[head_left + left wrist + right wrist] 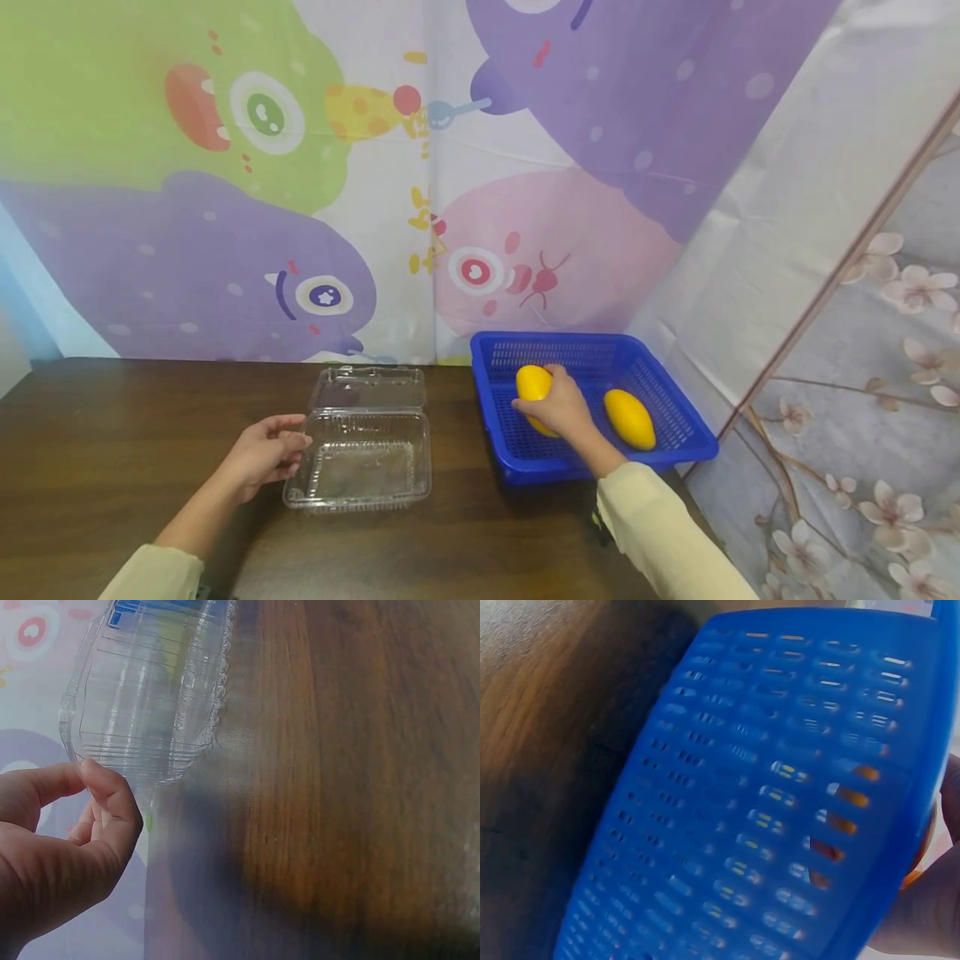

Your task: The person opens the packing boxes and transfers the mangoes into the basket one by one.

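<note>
A clear plastic clamshell box [360,467] lies unfolded on the table, its lid flap toward the wall. My left hand [268,457] pinches the box's left rim between thumb and fingers; the left wrist view shows this hand [82,832] at a corner of the box [142,697]. Inside the blue basket [501,442], my right hand [561,407] grips a yellow mango [532,382] around its side. Another mango [630,419] lies to the right of that hand. In the right wrist view, the basket wall [727,780] mostly hides the right hand [922,907].
The brown wooden table [112,433] carries the box at the middle and the basket at the right. Behind stands a cartoon-printed cloth [397,250]; a flower-patterned panel [862,417] borders the right side.
</note>
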A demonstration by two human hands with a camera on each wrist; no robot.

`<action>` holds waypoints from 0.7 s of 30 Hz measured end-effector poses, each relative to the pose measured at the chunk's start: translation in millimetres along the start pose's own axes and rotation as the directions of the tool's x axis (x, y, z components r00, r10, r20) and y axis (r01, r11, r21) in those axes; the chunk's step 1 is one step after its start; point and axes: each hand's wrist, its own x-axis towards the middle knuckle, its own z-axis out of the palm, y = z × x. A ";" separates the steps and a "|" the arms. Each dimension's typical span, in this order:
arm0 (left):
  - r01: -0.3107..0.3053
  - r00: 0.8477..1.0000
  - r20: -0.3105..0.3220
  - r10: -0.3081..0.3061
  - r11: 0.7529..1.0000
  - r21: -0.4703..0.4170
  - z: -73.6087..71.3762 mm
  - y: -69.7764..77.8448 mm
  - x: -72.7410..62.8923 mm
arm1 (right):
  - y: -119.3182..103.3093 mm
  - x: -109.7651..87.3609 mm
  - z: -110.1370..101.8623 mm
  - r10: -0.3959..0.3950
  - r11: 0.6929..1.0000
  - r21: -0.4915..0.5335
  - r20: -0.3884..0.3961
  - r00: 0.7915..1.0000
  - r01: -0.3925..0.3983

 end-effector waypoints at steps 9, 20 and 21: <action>0.003 1.000 -0.005 -0.003 1.000 -0.005 0.2 0.4 0.9 | 10.2 2.9 1.6 0.021 1.000 -0.002 0.004 1.000 -0.021; 0.007 1.000 -0.010 -0.007 1.000 -0.005 0.6 -0.4 1.5 | 26.3 11.3 7.1 0.047 0.998 -0.048 -0.013 0.999 -0.048; 0.007 1.000 -0.011 -0.007 1.000 -0.003 0.6 -0.5 1.5 | 28.4 12.4 7.6 0.047 0.998 -0.050 -0.014 0.999 -0.047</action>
